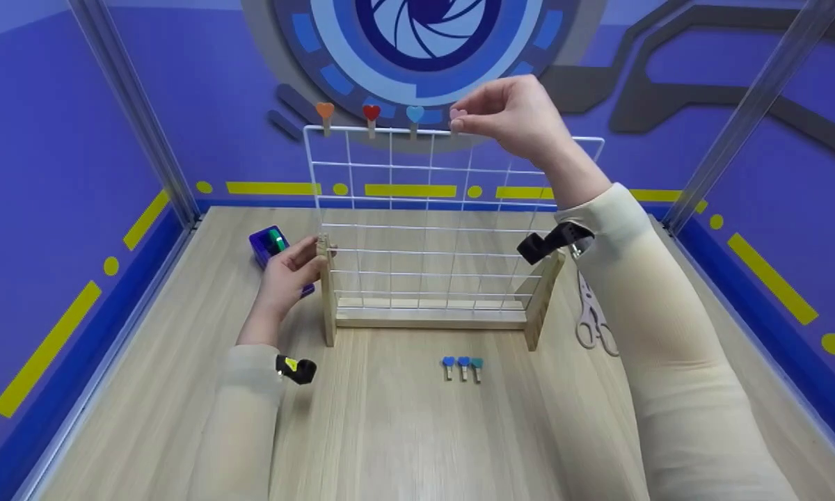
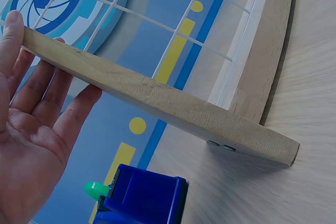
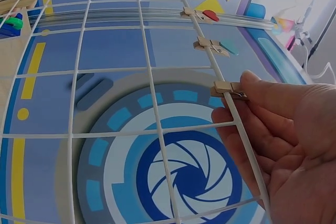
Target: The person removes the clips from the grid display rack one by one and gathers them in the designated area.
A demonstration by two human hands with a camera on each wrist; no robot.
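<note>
A white wire grid [image 1: 362, 129] stands upright in a wooden frame. My left hand [image 1: 282, 278] holds the frame's left wooden post [image 2: 157, 95] near its top, thumb on one side and fingers on the other. At the grid's top wire, my right hand [image 1: 522, 115] pinches a small wooden clothespin with a pink heart [image 1: 458, 115]; in the right wrist view its wooden end [image 3: 224, 87] straddles the wire. To its left, clothespins with an orange heart [image 1: 325, 110], a red heart [image 1: 371, 111] and a light blue heart [image 1: 415, 113] are clipped along that wire.
Two blue-heart clothespins [image 1: 448, 362] and a teal-heart clothespin [image 1: 477, 363] lie on the table before the frame. A dark blue holder [image 2: 147, 192] with a green item sits behind my left hand. Scissors [image 1: 588, 327] lie right of the frame, partly behind my right sleeve.
</note>
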